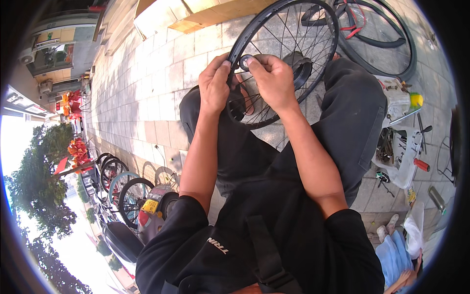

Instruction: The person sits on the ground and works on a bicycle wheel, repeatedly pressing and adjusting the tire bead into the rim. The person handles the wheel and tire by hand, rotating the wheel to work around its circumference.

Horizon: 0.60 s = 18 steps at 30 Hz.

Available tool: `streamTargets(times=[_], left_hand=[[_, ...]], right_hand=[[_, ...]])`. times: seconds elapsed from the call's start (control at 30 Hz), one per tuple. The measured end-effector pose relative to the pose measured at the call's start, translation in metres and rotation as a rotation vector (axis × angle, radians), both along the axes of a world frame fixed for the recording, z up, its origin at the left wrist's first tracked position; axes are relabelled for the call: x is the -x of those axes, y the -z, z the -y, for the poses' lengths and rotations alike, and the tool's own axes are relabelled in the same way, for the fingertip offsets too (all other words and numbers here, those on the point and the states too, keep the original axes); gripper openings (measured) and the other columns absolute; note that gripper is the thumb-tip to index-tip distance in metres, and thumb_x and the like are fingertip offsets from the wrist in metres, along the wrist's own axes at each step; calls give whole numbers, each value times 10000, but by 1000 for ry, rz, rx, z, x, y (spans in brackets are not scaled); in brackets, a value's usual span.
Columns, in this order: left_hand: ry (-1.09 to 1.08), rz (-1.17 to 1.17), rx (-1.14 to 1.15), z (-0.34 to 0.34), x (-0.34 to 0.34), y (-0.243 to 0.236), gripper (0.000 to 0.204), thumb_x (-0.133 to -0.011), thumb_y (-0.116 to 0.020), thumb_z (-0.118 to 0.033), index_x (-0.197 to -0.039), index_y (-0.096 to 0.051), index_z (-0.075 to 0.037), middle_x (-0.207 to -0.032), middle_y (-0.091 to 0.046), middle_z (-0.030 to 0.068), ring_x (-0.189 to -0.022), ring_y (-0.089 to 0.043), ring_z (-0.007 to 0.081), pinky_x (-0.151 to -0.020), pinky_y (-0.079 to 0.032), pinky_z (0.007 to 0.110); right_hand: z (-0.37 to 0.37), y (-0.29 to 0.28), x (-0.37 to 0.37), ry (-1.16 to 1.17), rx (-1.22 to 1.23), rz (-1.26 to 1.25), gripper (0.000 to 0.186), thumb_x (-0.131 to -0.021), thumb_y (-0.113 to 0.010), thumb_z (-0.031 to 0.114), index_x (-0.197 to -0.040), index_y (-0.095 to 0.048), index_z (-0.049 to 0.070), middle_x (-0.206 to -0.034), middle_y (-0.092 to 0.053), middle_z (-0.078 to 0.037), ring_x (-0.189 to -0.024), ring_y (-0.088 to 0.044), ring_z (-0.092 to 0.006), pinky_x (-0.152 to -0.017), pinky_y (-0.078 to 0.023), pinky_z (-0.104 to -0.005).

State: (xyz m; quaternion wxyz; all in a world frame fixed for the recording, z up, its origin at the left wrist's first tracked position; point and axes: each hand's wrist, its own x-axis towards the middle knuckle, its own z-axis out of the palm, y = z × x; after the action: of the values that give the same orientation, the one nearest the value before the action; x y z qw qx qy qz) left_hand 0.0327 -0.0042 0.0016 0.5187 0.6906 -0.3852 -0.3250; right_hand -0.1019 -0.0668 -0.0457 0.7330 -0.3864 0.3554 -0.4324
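A black spoked bicycle wheel [243, 35] leans between my knees, its rim tilted toward me. My left hand [215, 84] is closed around the left side of the rim, thumb on top. Just inside the rim, my right hand [272, 82] pinches a small dark ring [244, 62] with a paler middle between thumb and fingers. The ring sits close to the left thumb; its exact kind is unclear. Behind the spokes lies a dark rounded thing [302, 68], partly hidden. My feet show only in part beneath the wheel.
At the far right, a black tyre [412, 59] lies on the paving with a red strap [353, 33]. A white tool tray [407, 169] and a red-handled tool [422, 165] are to my right. A cardboard box [210, 18] stands ahead. Parked bicycles [128, 196] line the left; a person [394, 255] is lower right.
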Motion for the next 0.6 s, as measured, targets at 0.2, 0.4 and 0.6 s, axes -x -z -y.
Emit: streamTargets(times=[0.2, 0.4, 0.6], left_hand=[[37, -1, 7, 1, -7, 2, 361, -1072, -506, -126, -1311, -668, 92, -883, -678, 69, -700, -591, 118, -622, -480, 272], [0, -27, -40, 6, -5, -4, 371, -1077, -518, -147, -1331, -667, 78, -828, -673, 67, -686, -592, 134, -640, -490, 279], [-20, -23, -49, 6, -6, -4, 375, -1083, -511, -154, -1340, -665, 72, -823, -669, 65, -680, -590, 140, -646, -494, 286]], right_hand=[[-12, -18, 9, -63, 21, 84, 282, -1022, -707, 212, -1045, -719, -69, -845, -736, -71, -625, -638, -90, -554, -508, -250], [-16, 19, -2, -48, -46, 78, 290, -1035, -698, 224, -1103, -734, -56, -798, -714, -41, -622, -634, -87, -564, -498, -254], [-17, 21, -5, -58, -40, 47, 279, -1032, -701, 220, -1164, -752, -21, -857, -751, -51, -650, -666, -95, -585, -521, -253]])
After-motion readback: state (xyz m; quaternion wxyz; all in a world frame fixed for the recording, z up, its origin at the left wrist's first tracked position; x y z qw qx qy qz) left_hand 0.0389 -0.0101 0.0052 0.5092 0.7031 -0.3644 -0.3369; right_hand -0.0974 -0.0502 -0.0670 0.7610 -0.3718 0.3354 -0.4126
